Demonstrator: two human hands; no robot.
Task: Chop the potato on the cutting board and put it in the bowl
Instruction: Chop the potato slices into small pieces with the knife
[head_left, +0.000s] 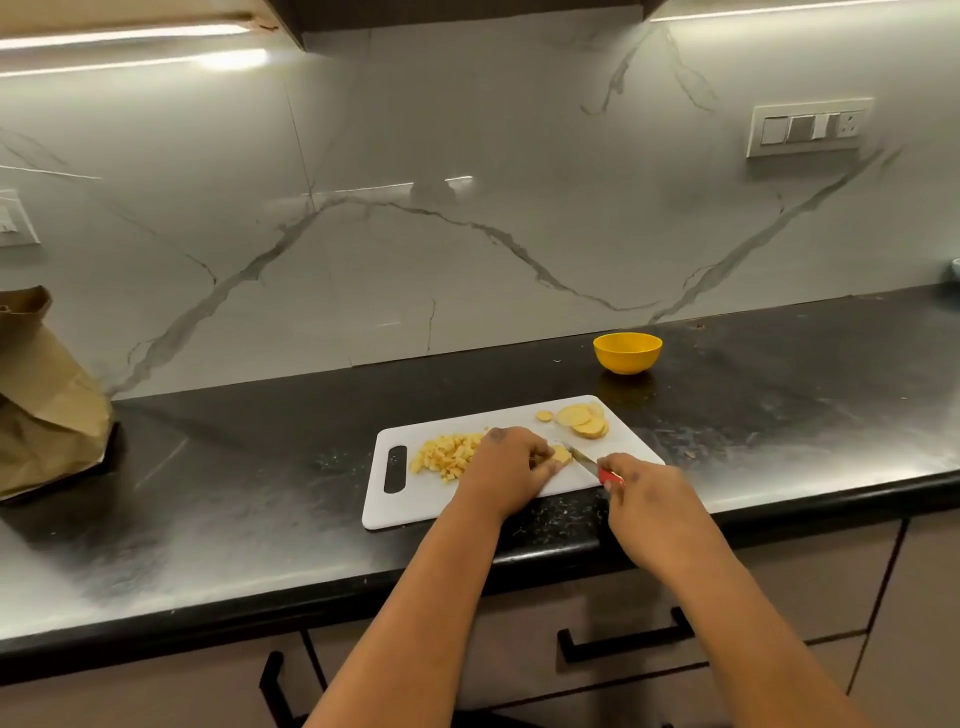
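White plastic cutting board (415, 499) lies on the black tabletop (260, 467), near its front edge, with the handle slot to my left. My left hand (511, 467) is down on the board, fingers curled over a potato slice (562, 455), pinning it in place. My right hand (647, 488) grips the red handle of a knife (597, 467), and the blade reaches left so its tip is right at that slice, touching or just about; I cannot tell how deep it sits.

Chopped potato pieces (447, 457), small yellow cubes, are heaped on the board just left of my left hand, between it and the handle slot. Potato rounds (582, 421), still whole slices, overlap in a little stack at the far right corner of the board, with one small round just beside them on the left.

Yellow bowl (627, 352) stands upright on the tabletop beyond the board's far right corner, apart from it, close to the marble wall (467, 234). From this angle I cannot see inside it.

Brown paper bag (41, 405) sits crumpled at the far left of the tabletop, well away from the board.
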